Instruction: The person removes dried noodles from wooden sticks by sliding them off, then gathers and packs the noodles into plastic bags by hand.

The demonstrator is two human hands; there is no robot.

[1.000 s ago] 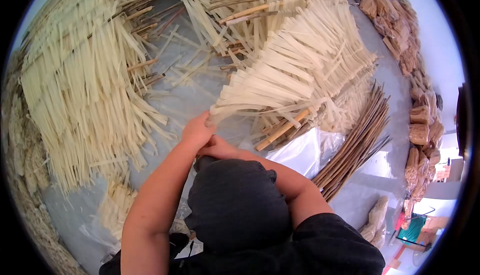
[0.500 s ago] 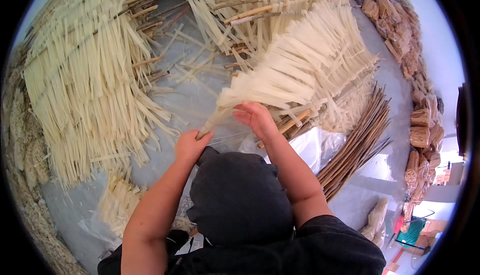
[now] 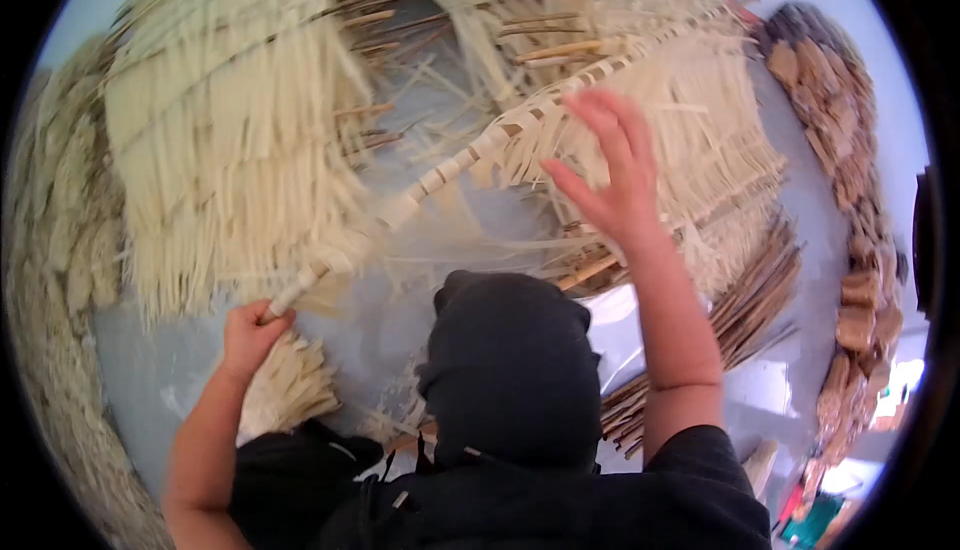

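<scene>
My left hand (image 3: pixel 252 340) is closed round the near end of a long stick (image 3: pixel 432 182), wrapped along its length by flat, pale noodle-like strips. The stick slants up to the far right, and part of it is smeared by motion. Beside its upper half, my right hand (image 3: pixel 622 175) is raised with fingers spread and nothing in it; whether the fingertips touch the strips I cannot tell. More pale strips (image 3: pixel 700 140) hang in a layered pile behind the right hand. Below the left hand lies a small heap of loose strips (image 3: pixel 295 385).
A big layered stack of hung strips (image 3: pixel 230 150) stands at the left, stick ends jutting out. Bare sticks (image 3: pixel 755 300) lie bundled at the right. Wrapped brown packages (image 3: pixel 858 315) line the right side. A dark-capped head (image 3: pixel 515 370) fills the lower middle.
My left hand has moved left and down, drawing the stick out lengthwise from the right-hand pile. My right hand has moved up and right, and its fingers have spread.
</scene>
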